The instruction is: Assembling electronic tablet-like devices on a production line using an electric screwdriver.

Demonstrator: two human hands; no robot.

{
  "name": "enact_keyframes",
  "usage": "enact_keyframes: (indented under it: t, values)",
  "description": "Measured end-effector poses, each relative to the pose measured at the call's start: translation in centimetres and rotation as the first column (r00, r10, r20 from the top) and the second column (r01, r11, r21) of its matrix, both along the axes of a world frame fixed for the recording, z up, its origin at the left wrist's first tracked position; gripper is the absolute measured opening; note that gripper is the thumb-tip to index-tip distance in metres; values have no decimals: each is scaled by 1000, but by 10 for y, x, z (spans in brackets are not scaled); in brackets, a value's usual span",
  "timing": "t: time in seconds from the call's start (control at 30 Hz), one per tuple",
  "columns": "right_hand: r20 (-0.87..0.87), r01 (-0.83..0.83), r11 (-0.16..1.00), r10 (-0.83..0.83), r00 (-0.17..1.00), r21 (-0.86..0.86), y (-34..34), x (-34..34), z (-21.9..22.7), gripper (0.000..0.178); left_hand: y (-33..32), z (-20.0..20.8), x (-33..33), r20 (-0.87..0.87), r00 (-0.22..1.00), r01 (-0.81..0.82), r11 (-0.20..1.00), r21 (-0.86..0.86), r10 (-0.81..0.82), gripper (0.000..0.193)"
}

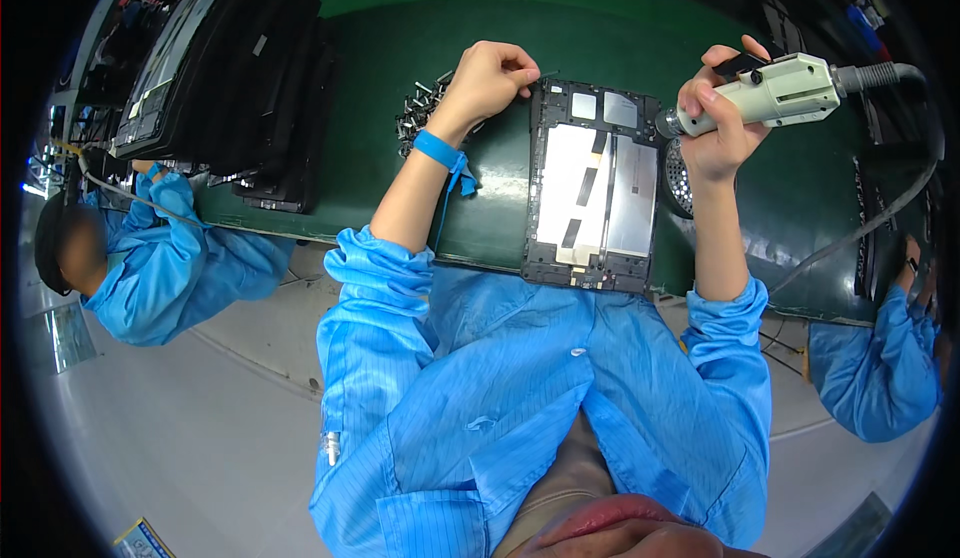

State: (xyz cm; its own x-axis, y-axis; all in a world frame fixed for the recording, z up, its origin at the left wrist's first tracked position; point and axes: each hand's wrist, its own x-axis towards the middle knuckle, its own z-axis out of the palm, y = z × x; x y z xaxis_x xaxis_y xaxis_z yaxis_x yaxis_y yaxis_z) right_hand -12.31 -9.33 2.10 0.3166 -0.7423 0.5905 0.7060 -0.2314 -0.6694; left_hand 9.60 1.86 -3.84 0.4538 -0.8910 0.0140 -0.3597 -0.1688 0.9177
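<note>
A tablet with its back off (618, 188) lies upright in front of me, showing silver battery panels, black strips and a black frame. At its upper left corner, my left hand (490, 86) is closed in a pinch; a thin dark tip shows beyond the fingers, too small to name. A blue wrist strap (440, 151) circles that wrist. Beside the tablet's upper right edge, my right hand (722, 123) grips a pale hot-air gun (785, 96), its round metal nozzle pointing left at the tablet. Behind my left wrist lies a heap of small black and silver parts (412, 123).
Stacked dark tablet bodies (270, 88) stand at the left on the green table (380, 48). A perforated round metal piece (679, 180) sits right of the tablet. The gun's grey hose (905, 183) loops down at the right. Co-workers in blue sit at left (185, 258) and right (865, 373).
</note>
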Motion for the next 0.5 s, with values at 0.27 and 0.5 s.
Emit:
enact_keyframes:
  t: [0.27, 0.5]
  values:
    - [-13, 4, 1000, -4, 1000, 7, -3, 5, -1, 53, -10, -5, -3, 180, 983, 43, 999, -8, -41, 10]
    - [15, -49, 999, 49, 999, -1, -2, 14, -1, 51, -9, -10, -4, 293, 955, 66, 993, -93, -36, 10]
